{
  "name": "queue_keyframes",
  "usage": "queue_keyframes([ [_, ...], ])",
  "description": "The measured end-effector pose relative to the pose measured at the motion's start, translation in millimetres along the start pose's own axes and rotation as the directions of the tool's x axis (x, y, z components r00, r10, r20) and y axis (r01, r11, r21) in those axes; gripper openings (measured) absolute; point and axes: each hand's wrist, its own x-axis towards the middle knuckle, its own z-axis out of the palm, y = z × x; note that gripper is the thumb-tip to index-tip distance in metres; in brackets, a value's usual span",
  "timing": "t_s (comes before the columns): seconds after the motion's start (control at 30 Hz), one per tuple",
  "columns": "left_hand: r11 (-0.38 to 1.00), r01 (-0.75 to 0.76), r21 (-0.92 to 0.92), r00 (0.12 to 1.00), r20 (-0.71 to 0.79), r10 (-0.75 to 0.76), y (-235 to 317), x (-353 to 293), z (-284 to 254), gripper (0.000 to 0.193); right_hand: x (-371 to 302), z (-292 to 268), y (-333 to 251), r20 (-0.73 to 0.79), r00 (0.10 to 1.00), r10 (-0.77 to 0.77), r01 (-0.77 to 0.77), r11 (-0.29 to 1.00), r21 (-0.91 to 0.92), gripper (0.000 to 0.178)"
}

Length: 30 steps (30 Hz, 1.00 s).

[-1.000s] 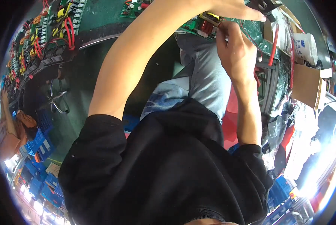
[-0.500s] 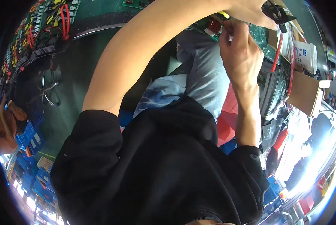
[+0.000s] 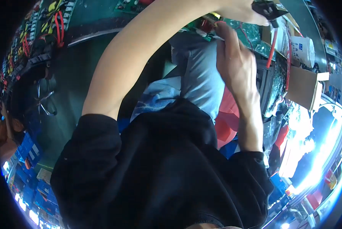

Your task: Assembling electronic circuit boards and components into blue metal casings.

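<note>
My left arm reaches across to the upper right, where my left hand (image 3: pixel 242 11) is partly cut off by the upper edge. Its fingers close on a black plastic part (image 3: pixel 269 10). Below it, my right hand (image 3: pixel 236 61) has its fingers curled, with the index finger reaching toward a green circuit board (image 3: pixel 194 27). A red-wound component (image 3: pixel 207 25) sits on that board, close to the fingertips. Whatever the right fingers pinch is too small and blurred to name.
More boards with red and yellow wires (image 3: pixel 58 28) line the bench at the upper left. To the right are a red tube (image 3: pixel 271 53), a white tub (image 3: pixel 303 50) and a cardboard box (image 3: pixel 302 88). Another person's arm (image 3: pixel 7 126) shows at the far left.
The whole view has shifted slightly. My left hand and the black part moved a little left. My right hand also moved left, its index finger now straighter toward the red component.
</note>
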Motion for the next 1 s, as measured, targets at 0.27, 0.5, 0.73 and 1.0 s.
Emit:
queue_keyframes([
  [0.27,0.997,0.077,-0.008,0.98,0.183,-0.074,10.9,3.4,4.1,0.054,-85.5,-12.7,12.8,0.122,0.367,0.922,-0.566,0.117,0.816,0.028],
  [0.5,0.999,0.023,0.032,0.995,0.101,-0.026,14.7,-1.2,6.9,0.055,-72.9,0.6,33.3,0.475,0.527,0.705,-0.497,-0.198,0.845,0.032],
  [0.73,0.996,0.064,0.066,0.988,0.133,-0.073,19.0,1.2,6.0,0.056,-74.6,6.1,39.1,0.507,0.576,0.641,-0.408,-0.312,0.858,0.025],
  [1.0,0.993,0.091,0.071,0.983,0.153,-0.101,14.8,5.7,5.7,0.055,-35.0,7.1,21.3,0.063,0.761,0.646,-0.468,0.479,0.742,0.015],
])
